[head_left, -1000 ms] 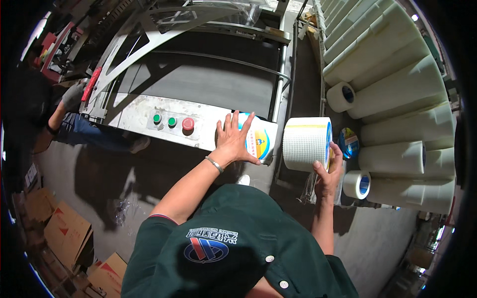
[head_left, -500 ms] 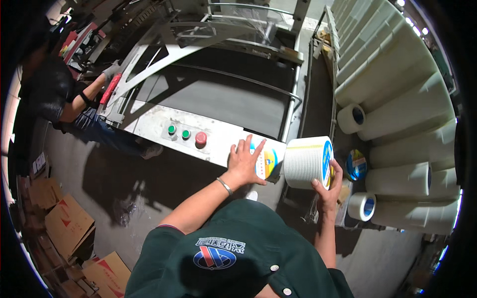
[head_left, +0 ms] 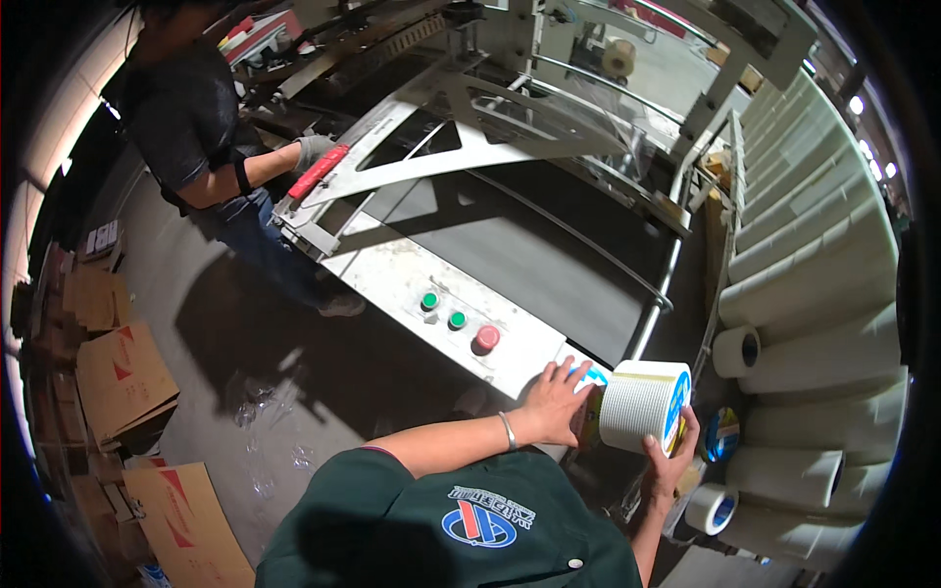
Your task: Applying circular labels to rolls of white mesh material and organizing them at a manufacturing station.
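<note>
Head view: white roll (head_left: 632, 412) against the right fingers (head_left: 690, 431)

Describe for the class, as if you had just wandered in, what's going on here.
The person's left hand is spread over a blue-and-white label at the right end of a white machine panel. The right hand holds a ridged white roll by its blue-marked end. Farther left, a co-worker's gloved hand is at a red handle. Large white rolls are piled on the right.
</note>
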A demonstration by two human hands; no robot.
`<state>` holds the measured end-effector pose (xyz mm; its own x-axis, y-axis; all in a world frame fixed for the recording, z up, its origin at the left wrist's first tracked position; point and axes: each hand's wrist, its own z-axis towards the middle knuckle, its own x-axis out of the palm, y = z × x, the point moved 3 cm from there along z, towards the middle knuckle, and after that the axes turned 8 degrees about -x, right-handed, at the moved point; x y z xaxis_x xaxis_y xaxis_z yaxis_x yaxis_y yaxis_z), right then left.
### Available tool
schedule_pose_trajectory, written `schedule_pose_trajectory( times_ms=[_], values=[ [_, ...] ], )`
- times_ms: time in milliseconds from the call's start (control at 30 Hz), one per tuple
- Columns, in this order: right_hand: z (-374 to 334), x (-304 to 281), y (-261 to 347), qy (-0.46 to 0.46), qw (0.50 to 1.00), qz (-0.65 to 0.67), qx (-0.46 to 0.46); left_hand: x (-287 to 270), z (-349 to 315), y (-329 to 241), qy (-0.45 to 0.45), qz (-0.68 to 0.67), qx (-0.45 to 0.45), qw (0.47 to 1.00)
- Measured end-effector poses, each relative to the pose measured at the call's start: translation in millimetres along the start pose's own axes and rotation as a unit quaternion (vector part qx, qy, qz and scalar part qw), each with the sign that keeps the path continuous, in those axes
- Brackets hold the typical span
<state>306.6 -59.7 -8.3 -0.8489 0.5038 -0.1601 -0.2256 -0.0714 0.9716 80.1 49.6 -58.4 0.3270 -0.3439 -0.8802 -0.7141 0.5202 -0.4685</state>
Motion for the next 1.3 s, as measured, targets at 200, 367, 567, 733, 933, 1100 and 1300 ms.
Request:
schedule_pose_trajectory(
  times_ms=[200, 367, 567, 733, 933, 1100, 1300],
  values=[
    [6.9, 28.6, 5.2, -0.019, 1.0, 0.001, 0.002, -23.7, -16.3, 24.7, 0.002, -0.057, 0.071, 0.996],
    [7.5, 40.6, 9.2, -0.018, 1.0, -0.013, 0.004, -47.5, -42.3, 59.7, 0.026, -0.196, 0.08, 0.977],
    [4.5, 47.6, 7.4, -0.024, 0.999, -0.027, 0.009, -75.7, -64.4, 83.6, 0.05, -0.267, 0.063, 0.96],
    [6.5, 52.8, 10.8, -0.014, 0.999, -0.048, -0.009, -84.0, -72.3, 87.6, 0.076, -0.265, 0.055, 0.96],
    [8.7, 58.5, 16.1, 0.002, 0.999, -0.048, -0.008, -89.0, -80.0, 87.6, 0.086, -0.258, 0.052, 0.961],
    [9.4, 58.4, 13.3, 0.011, 0.998, -0.054, -0.016, -88.1, -86.1, 90.8, 0.081, -0.259, 0.05, 0.961],
    [8.4, 63.4, 21.4, 0.009, 0.998, -0.054, -0.014, -83.9, -89.8, 91.4, 0.09, -0.258, 0.056, 0.96]
  ],
)
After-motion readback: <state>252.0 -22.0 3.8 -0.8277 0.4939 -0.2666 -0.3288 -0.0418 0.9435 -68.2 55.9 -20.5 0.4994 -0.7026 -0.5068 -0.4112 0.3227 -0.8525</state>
